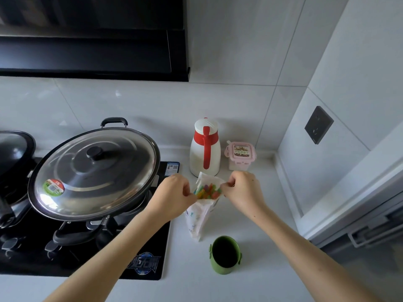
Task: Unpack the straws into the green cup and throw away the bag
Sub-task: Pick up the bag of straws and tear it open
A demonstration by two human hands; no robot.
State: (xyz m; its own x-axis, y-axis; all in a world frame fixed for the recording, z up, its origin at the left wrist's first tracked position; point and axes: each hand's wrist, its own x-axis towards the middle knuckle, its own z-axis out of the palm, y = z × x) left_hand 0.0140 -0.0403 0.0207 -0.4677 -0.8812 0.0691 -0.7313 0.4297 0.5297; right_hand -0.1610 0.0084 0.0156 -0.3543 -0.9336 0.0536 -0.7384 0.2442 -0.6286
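Note:
A clear printed plastic bag (pixel 197 216) stands upright over the white counter, its mouth pulled wide. Inside it the ends of several coloured straws (pixel 208 190) show in green, orange, red and yellow. My left hand (pixel 172 196) pinches the left edge of the bag's mouth. My right hand (pixel 242 190) pinches the right edge. The green cup (pixel 225 255) stands upright and empty on the counter, just below and to the right of the bag.
A white jug with a red handle (pixel 205 147) and a small pink-lidded container (pixel 241 155) stand behind the bag against the wall. A wok with a steel lid (pixel 93 173) sits on the black hob (pixel 139 253) at left. The wall corner closes the right side.

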